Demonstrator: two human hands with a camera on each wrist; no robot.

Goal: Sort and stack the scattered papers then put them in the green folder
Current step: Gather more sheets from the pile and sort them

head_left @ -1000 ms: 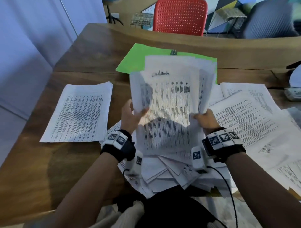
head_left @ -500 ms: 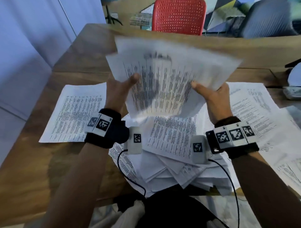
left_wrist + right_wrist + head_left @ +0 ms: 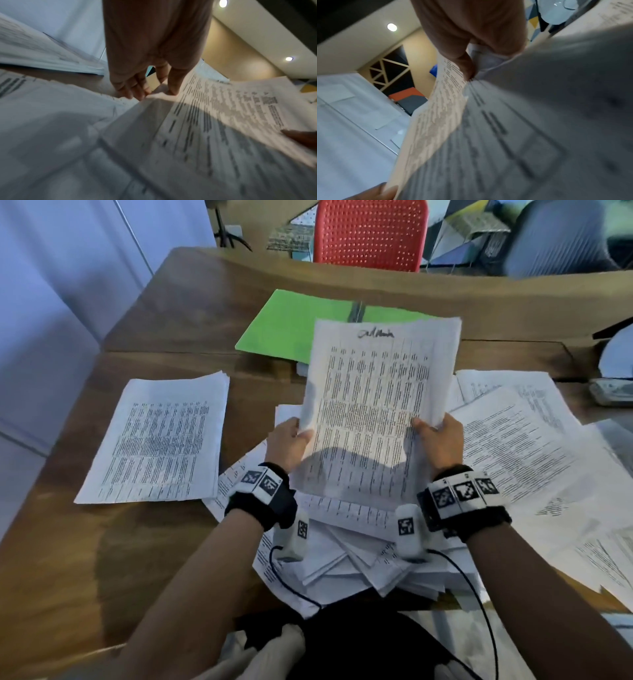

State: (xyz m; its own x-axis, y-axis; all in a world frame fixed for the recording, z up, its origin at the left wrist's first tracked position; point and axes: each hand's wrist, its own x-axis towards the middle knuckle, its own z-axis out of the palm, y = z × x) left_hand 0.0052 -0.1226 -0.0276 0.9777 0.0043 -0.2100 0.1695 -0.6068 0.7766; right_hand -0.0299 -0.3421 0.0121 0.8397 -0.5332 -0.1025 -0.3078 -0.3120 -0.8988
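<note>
I hold a sheaf of printed papers [image 3: 373, 405] upright over the table's middle, its bottom edge down on a loose pile [image 3: 359, 549]. My left hand [image 3: 291, 440] grips the sheaf's left edge, thumb in front. My right hand [image 3: 438, 441] grips the right edge the same way. The left wrist view shows my left hand [image 3: 147, 86] pinching the sheaf [image 3: 223, 115]; the right wrist view shows my right hand [image 3: 469, 70] pinching the sheaf's edge [image 3: 436, 121]. The green folder [image 3: 284, 330] lies behind the sheaf, partly hidden. A neat stack [image 3: 157, 443] lies at the left.
More scattered sheets [image 3: 534, 450] spread across the right of the wooden table [image 3: 68, 559]. A red chair [image 3: 370, 232] stands beyond the far edge. A white object [image 3: 616, 361] sits at the right edge. A blue-white wall runs along the left.
Half a second ago the sheaf was lifted high and tilted sideways; it has since come back down, upright, with its sheets squared up more than a second ago.
</note>
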